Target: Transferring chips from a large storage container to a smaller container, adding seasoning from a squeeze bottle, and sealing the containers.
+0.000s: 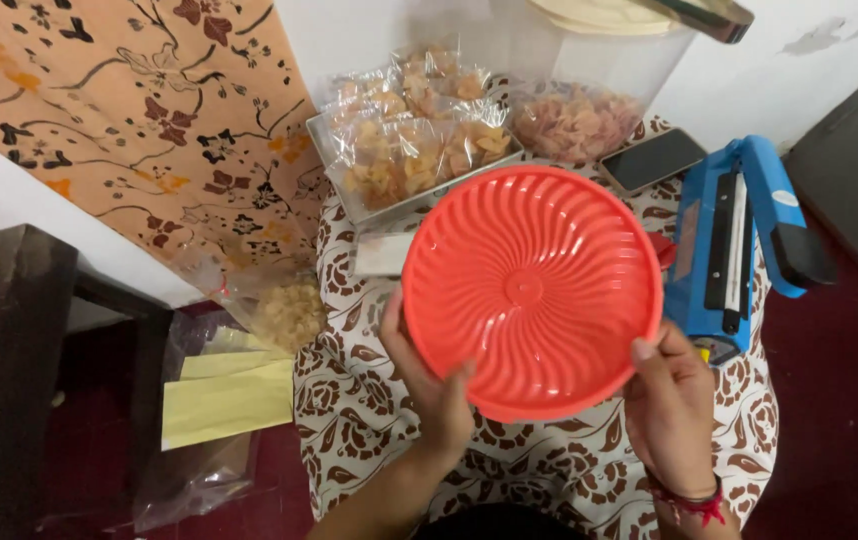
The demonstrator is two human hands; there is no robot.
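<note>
A round red plastic bowl [531, 290] with spiral ridges is tilted up toward me, above a small table covered in a brown and white floral cloth [349, 420]. My left hand [429, 385] grips its lower left rim. My right hand [669, 400] holds its lower right rim, thumb on the edge; a red thread circles that wrist. Behind the bowl stands a steel tray [344, 190] stacked with clear packets of orange snack pieces [419, 150].
A blue heat sealer [739, 240] lies at the table's right, a dark phone [652, 160] behind it. A large clear container of snacks [574, 120] stands at the back. A snack bag [284, 310] and yellow sheets [229, 395] lie left on the floor.
</note>
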